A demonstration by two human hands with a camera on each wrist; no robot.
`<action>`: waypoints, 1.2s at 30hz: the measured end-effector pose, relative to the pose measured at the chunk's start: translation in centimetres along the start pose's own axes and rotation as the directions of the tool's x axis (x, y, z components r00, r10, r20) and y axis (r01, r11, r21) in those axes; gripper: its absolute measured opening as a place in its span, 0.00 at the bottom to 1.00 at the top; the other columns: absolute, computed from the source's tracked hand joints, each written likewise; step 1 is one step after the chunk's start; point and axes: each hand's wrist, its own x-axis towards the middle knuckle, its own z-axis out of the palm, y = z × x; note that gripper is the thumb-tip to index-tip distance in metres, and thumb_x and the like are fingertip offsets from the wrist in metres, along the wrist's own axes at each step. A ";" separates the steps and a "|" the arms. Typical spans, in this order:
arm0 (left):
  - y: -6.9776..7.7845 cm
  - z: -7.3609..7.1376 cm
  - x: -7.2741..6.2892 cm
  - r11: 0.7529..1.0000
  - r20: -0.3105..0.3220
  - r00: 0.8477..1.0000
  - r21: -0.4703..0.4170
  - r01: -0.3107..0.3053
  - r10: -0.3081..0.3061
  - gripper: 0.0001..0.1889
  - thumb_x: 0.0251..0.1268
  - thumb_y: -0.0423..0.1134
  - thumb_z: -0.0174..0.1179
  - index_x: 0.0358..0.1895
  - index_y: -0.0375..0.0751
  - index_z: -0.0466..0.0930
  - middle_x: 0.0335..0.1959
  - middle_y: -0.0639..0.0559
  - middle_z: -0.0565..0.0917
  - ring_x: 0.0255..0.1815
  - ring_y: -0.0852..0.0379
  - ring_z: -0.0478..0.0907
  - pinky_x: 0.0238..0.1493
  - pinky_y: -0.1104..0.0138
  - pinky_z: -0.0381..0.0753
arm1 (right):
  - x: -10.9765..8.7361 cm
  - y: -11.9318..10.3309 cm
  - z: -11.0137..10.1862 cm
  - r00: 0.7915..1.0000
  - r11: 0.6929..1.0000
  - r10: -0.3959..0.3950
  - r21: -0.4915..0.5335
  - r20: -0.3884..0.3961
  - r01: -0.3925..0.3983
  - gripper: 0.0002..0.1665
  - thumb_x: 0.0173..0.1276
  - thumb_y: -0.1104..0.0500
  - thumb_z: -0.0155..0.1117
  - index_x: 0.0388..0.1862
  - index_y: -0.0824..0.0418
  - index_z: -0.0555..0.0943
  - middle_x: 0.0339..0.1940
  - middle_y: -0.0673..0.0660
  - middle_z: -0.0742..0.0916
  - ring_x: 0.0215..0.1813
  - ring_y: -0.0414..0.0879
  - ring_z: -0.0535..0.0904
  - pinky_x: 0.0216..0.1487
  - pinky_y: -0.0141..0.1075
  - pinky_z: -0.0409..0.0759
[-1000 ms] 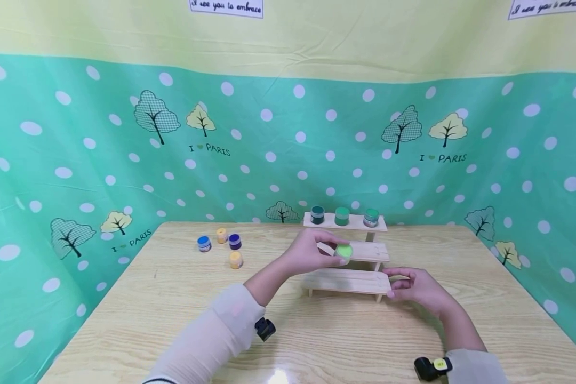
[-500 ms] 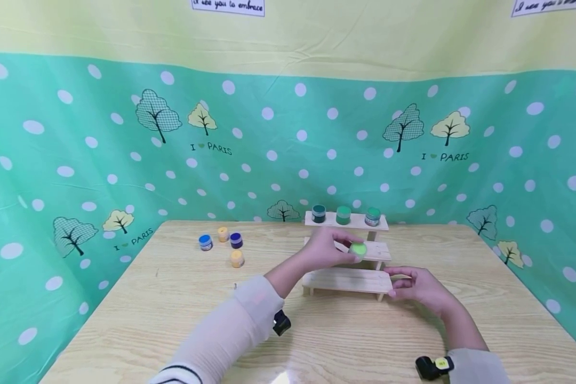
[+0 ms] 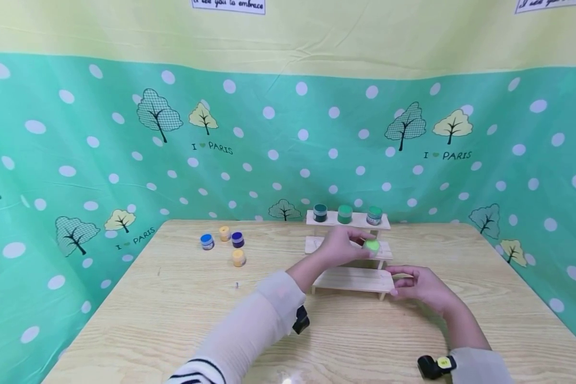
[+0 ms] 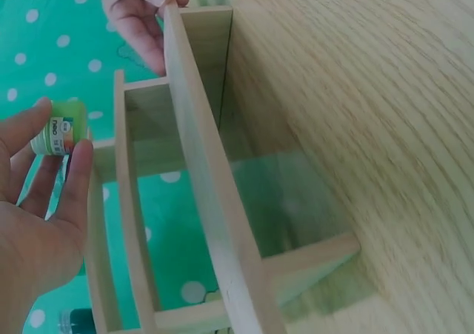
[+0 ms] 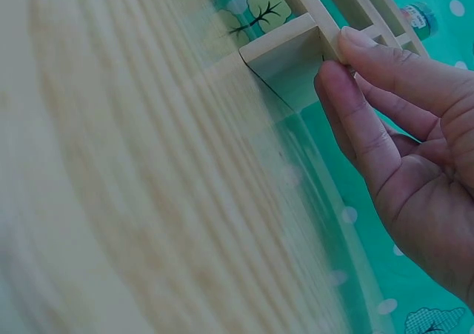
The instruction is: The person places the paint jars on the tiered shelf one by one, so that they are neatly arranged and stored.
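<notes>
A small light green paint jar (image 3: 372, 246) is pinched between the thumb and fingers of my left hand (image 3: 340, 247), at the right part of the middle step. The left wrist view shows the same paint jar (image 4: 62, 130) with its printed label. My right hand (image 3: 421, 288) grips the right end of the lowest step of a three-tier wooden stand (image 3: 352, 278). In the right wrist view, thumb and fingertips pinch the edge of that stand (image 5: 285, 39). On the top tier stand a dark green jar (image 3: 320, 213), a green jar (image 3: 344, 214) and another green jar (image 3: 374, 215).
To the left on the wooden table (image 3: 139, 309) stand a blue jar (image 3: 207, 241), a purple jar (image 3: 237, 239) and two yellow-orange jars, one farther back (image 3: 224, 233) and a nearer jar (image 3: 239, 258). A polka-dot cloth (image 3: 249, 138) hangs behind the table.
My left hand has moved right along the middle step with the light green paint jar still pinched. My right hand keeps its grip on the stand's end.
</notes>
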 end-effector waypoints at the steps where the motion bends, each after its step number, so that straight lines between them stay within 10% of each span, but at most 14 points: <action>1: 0.0 0.2 0.1 1.000 -0.007 1.000 -0.007 0.007 -0.007 0.18 0.53 0.36 0.74 0.50 0.51 0.87 0.37 0.64 0.84 0.40 0.63 0.79 0.36 0.73 0.80 | 0.0 0.0 0.0 1.000 1.000 0.000 0.000 0.001 0.000 0.42 0.56 0.60 0.76 0.67 0.71 0.70 0.43 0.61 0.85 0.44 0.50 0.83 0.45 0.35 0.83; 36: -1.0 3.2 1.9 0.996 -0.151 0.986 -0.059 0.065 -0.073 0.15 0.53 0.33 0.74 0.46 0.49 0.88 0.36 0.60 0.85 0.35 0.69 0.80 0.35 0.77 0.80 | -0.1 0.1 0.2 1.000 1.000 0.008 0.015 -0.018 -0.008 0.41 0.55 0.62 0.77 0.66 0.71 0.70 0.44 0.61 0.85 0.44 0.50 0.82 0.44 0.36 0.83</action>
